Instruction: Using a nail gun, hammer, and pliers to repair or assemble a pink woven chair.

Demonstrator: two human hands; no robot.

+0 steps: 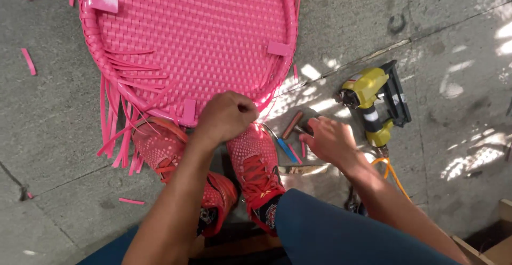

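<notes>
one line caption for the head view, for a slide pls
Left hand grips the rim of a pink woven panel while the right hand reaches to small tools beside a yellow staple gun on concrete.

Concrete floor point(453, 41): woven panel point(202, 30), nail gun point(376, 102), strips point(28, 61).

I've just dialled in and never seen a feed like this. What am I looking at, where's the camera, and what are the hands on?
There is no machine: a person works with bare hands, filmed by a camera on their head looking down. The left hand is closed at the rim of a pink woven panel lying on the concrete floor, above red shoes. The right hand reaches down among small tools on the floor, beside a yellow staple gun. Whether it grips anything is unclear. Pink strip offcuts lie around.
</notes>
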